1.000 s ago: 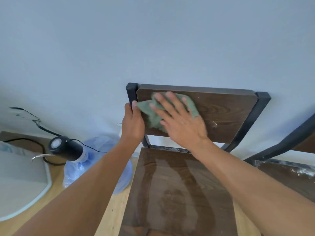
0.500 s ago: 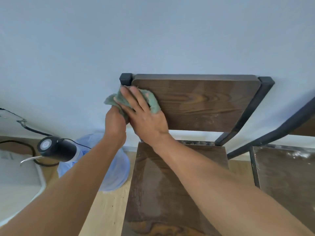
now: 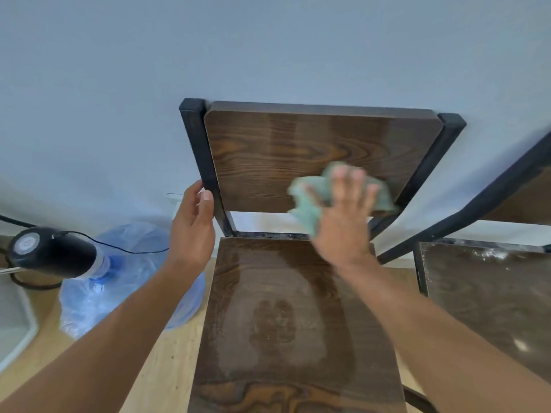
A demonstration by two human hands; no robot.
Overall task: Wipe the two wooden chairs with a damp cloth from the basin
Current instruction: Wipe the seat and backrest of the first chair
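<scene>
The right hand (image 3: 343, 216) lies flat, fingers straight and spread, pressing a green cloth (image 3: 313, 201) against the lower right part of the near chair's backrest (image 3: 298, 150). The hand and the cloth are smeared with motion blur, so the cloth's exact outline is hard to make out; it seems to bunch to the left of the palm and to hang past the bottom edge of the backrest panel.

The left hand (image 3: 190, 231) is at the chair's left black metal upright (image 3: 199, 153), its fingers curled round the post from the outer side and the thumb at the front of it, close to the lower left corner of the wooden panel.

The near chair (image 3: 298, 323) stands against a pale grey-blue wall (image 3: 268, 49). Its dark wooden seat shows a glossy sheen with duller, streaked patches near the middle. The backrest shows a sheen across the grain too.

The second chair (image 3: 489, 299) stands just beside the first, to the right, and only part of it is in view: a slanting black frame bar and a dark seat with whitish specks and dusty marks along its back edge and across the top.

On the light wooden floor (image 3: 167, 368) to the left of the near chair stands a large blue water bottle (image 3: 125, 281), topped by a black pump dispenser (image 3: 50, 254) with a thin black cable (image 3: 131, 251) running from it. A white-rimmed object sits at the far left edge, too cropped to identify.
</scene>
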